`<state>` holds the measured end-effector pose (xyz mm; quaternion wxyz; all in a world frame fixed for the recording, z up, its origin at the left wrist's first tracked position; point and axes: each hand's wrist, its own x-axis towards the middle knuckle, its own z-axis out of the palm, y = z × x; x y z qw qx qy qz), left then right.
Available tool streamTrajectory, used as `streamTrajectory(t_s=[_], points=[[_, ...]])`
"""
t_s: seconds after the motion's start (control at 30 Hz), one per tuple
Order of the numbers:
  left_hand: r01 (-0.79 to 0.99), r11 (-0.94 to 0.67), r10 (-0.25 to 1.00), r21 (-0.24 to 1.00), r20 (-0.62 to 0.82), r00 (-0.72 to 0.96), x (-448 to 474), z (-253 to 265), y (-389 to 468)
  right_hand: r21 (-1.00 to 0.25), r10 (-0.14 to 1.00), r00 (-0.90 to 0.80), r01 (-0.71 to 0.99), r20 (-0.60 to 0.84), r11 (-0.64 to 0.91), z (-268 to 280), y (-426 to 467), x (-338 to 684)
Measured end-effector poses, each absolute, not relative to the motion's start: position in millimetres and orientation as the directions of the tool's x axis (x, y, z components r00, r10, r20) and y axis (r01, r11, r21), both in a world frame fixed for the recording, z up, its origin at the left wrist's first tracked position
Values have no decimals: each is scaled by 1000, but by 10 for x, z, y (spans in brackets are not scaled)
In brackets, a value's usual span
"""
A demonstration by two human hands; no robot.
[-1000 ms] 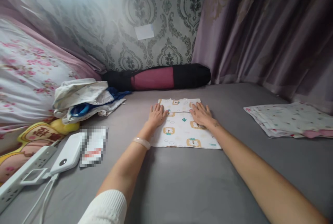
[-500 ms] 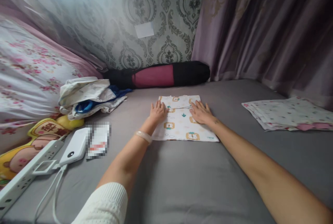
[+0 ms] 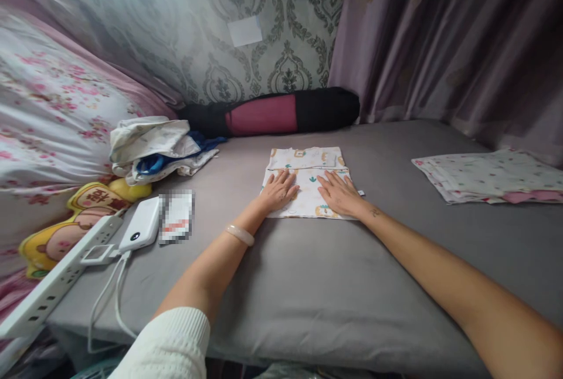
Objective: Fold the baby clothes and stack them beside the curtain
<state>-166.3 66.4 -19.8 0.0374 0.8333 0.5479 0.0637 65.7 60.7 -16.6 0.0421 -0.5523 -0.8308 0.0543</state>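
Observation:
A white garment (image 3: 303, 159) with orange and green prints lies folded flat on the grey bed sheet (image 3: 281, 285). Across its upper part runs a folded edge. My left hand (image 3: 280, 191) rests palm down on the garment's left side, fingers spread and pointing away from me. On the right side of the cloth my right hand (image 3: 338, 192) also lies flat with its fingers apart. Neither hand grips anything. A small white tag shows at the garment's right edge, beside my right hand.
Folded printed clothes (image 3: 484, 176) lie at the right. At the left are a crumpled clothes pile (image 3: 153, 147), a white power bank (image 3: 141, 223), a power strip (image 3: 61, 279) and a yellow plush cushion (image 3: 57, 244). A black and maroon roll (image 3: 264, 115) lies against the wall.
Both hands have slid toward me over the garment, and the left has moved inward onto it. The garment's near part looks shorter. The camera view has tilted slightly down.

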Motion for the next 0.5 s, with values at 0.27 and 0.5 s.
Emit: streamTrajectory(t_s=[0.27, 0.5], points=[[787, -602, 798, 136, 157, 582, -1691, -99, 428, -151, 888, -460, 880, -28, 451, -129, 452, 726], [616, -726, 686, 306, 255, 682, -1677, 7, 114, -203, 798, -602, 777, 39, 596, -49, 151, 785]])
